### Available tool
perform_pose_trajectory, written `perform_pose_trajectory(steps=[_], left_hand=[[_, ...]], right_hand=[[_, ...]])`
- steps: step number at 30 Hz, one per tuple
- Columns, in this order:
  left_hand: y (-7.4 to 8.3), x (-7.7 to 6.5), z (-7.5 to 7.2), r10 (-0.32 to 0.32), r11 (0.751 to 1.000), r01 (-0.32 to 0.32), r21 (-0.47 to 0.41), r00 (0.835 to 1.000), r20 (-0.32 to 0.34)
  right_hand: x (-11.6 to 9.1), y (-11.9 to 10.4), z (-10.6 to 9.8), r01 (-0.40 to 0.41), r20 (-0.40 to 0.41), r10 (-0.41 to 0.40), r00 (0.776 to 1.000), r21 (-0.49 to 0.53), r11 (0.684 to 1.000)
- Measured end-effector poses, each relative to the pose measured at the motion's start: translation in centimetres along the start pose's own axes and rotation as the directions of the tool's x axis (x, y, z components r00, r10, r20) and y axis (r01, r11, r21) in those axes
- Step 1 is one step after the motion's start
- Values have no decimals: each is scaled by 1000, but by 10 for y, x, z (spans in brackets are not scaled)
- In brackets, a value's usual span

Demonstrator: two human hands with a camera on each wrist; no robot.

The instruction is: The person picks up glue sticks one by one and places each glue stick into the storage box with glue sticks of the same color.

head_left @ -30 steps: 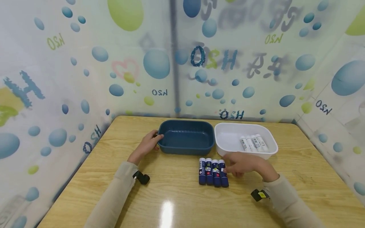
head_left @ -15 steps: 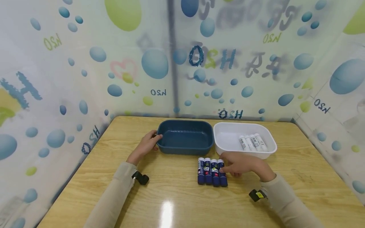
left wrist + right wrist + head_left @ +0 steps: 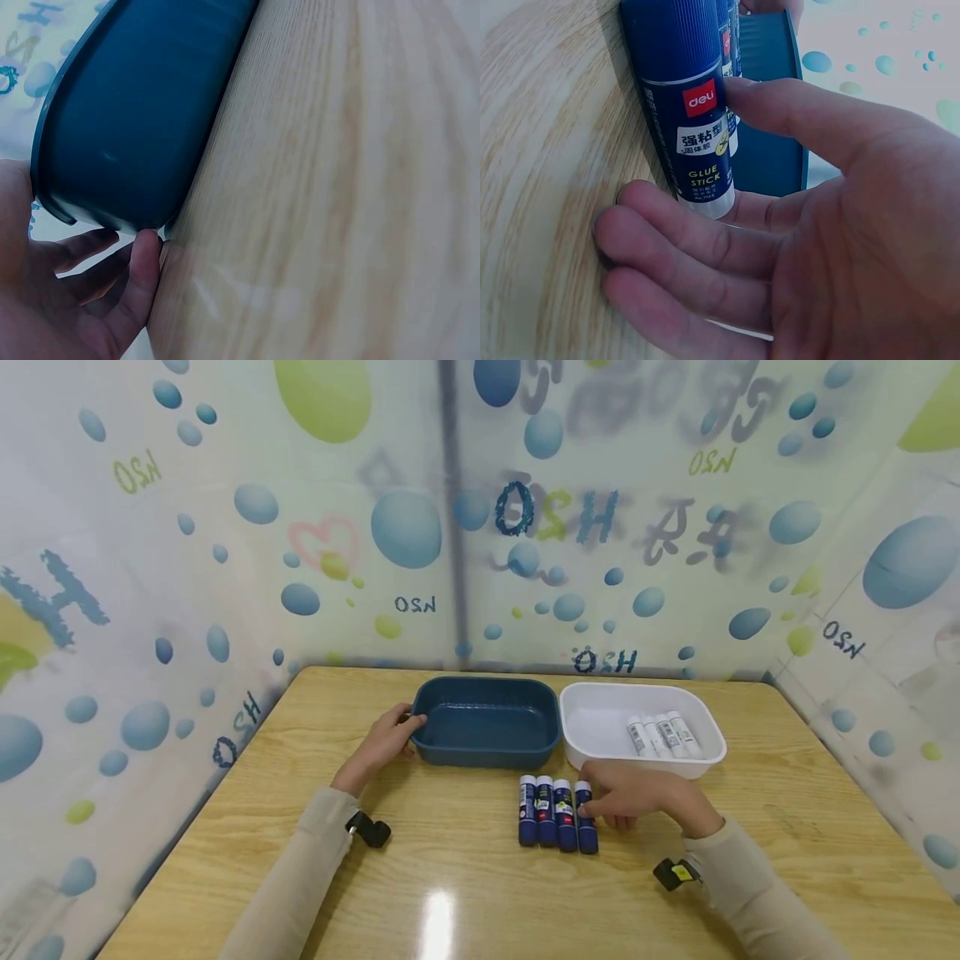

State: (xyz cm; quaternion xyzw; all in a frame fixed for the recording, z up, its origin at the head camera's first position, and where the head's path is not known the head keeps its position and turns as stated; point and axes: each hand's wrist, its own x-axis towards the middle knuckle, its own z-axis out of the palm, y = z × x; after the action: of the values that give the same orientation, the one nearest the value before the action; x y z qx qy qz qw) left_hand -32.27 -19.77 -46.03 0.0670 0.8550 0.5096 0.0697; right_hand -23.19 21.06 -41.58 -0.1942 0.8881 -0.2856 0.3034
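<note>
My left hand (image 3: 381,743) grips the left end of a dark blue plastic bin (image 3: 487,756), thumb over the rim and fingers against the outside wall. In the left wrist view, its fingertips press the bin's (image 3: 142,112) end close to the tabletop. With thumb and index finger, my right hand (image 3: 641,793) pinches the rightmost blue glue stick (image 3: 588,833), whose red label and white end show in the right wrist view. That glue stick (image 3: 679,45) lies slightly apart from the other blue glue sticks (image 3: 546,835), lined up side by side on the table.
Right of the blue bin stands a white bin (image 3: 600,727) with several white glue sticks (image 3: 667,737) lying in it. Both bins sit near the back edge of the wooden table (image 3: 360,893). A patterned curtain (image 3: 337,610) hangs behind and at the sides.
The rightmost blue glue stick has shifted a little to the right, opening a small gap from its neighbour. My right thumb has moved onto it. The left hand stays on the blue bin.
</note>
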Motion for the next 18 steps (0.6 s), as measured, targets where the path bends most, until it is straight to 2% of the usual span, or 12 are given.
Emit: perform_pose_trajectory(steps=[13, 18], left_hand=[[-1, 0, -1, 7, 1000, -6, -16, 1000, 6], [24, -15, -5, -7, 1000, 8, -22, 999, 40]], right_hand=[[0, -1, 0, -2, 8, 2, 1000, 3, 1000], [0, -1, 1, 2, 9, -2, 1000, 7, 1000]])
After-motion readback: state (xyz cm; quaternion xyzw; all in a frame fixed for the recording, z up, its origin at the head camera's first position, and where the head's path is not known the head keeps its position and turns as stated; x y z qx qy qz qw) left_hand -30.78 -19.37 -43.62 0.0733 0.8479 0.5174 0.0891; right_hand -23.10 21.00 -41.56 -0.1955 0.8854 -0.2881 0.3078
